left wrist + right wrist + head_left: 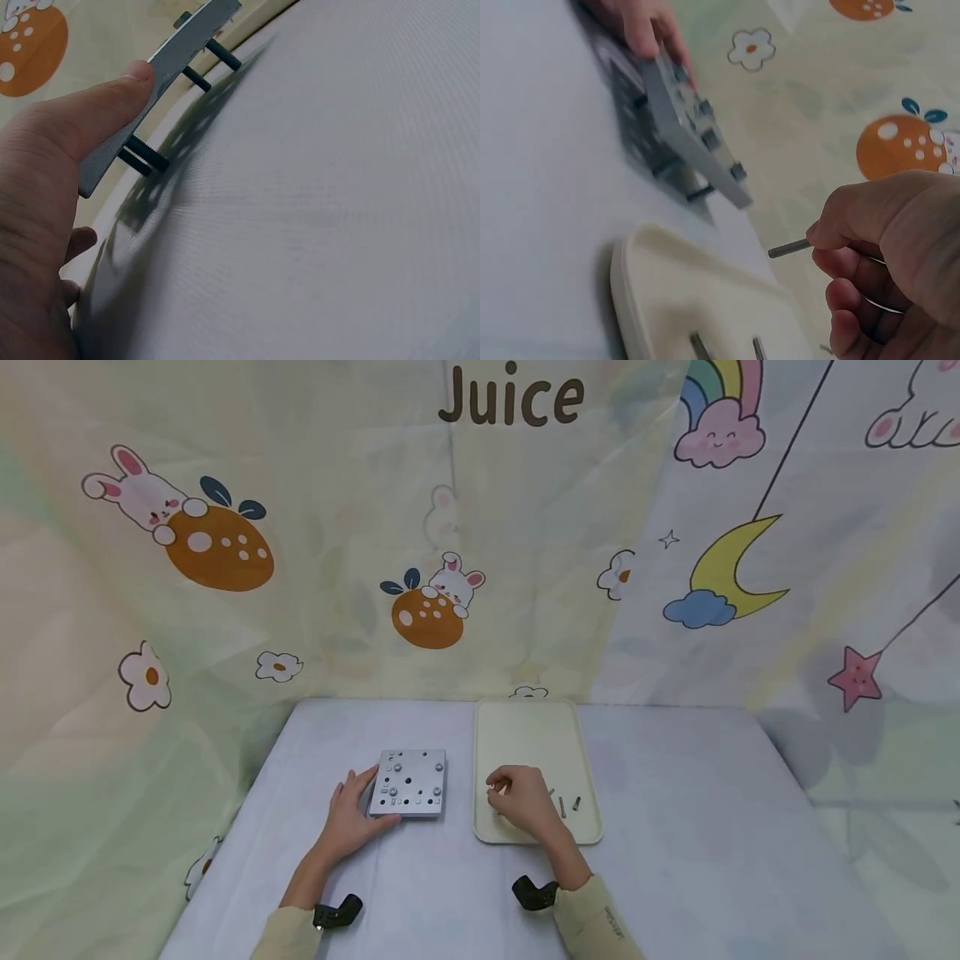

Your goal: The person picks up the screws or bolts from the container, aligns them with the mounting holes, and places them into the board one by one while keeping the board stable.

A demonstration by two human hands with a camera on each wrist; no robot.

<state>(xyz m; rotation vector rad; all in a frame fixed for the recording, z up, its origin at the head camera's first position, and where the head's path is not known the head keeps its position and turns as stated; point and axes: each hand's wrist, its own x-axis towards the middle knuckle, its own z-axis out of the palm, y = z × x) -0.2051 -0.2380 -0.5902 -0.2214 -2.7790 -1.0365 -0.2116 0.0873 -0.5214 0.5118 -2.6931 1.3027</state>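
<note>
From the head view, the left hand rests against the near-left edge of a grey metal plate on the white table, fingers fairly straight along its side; the right hand hovers over the near end of a cream tray, fingers curled, with two loose bolts lying just to its right on the tray; the plate lies to the left of the right hand, well within reach, and the left hand is already at it.

From the left wrist view, the thumb presses on the plate's top face near the edge; the plate stands raised off the table on dark threaded bolts that pass down through it.

From the right wrist view, the right hand pinches a bolt between thumb and forefinger; its long axis runs roughly level, free end pointing toward the plate, which lies beyond the tray's rim and apart from it.
</note>
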